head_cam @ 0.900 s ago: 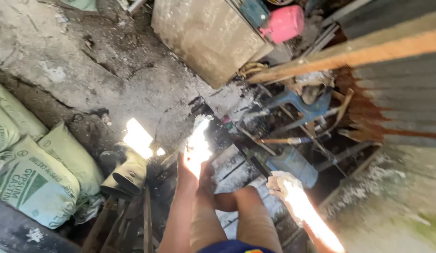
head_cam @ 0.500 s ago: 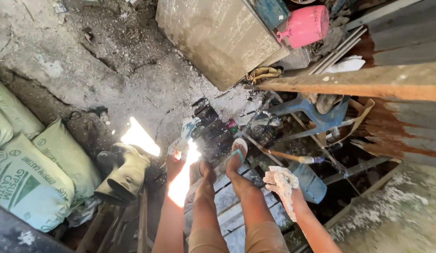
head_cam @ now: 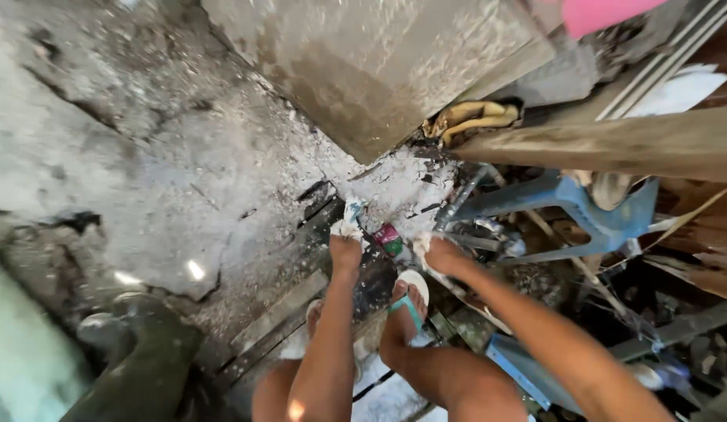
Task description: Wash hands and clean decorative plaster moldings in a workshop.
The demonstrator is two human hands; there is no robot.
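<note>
Down past the sandalled foot [head_cam: 402, 309], both hands reach forward into the rubble. The left hand [head_cam: 346, 248] is closed around a pale wad, cloth or paper [head_cam: 350, 219], its tip pointing away from the body toward the grey concrete slab [head_cam: 379, 70]. The right hand [head_cam: 440, 254] lies just beside it, fingers curled on something whitish — what exactly, I cannot tell. Between the two hands sits a small red-and-green can-like thing [head_cam: 388, 238], its long axis slanting toward lower right; the left hand is slightly nearer to it. A blue plastic frame [head_cam: 582, 215] lies well off to the right.
</note>
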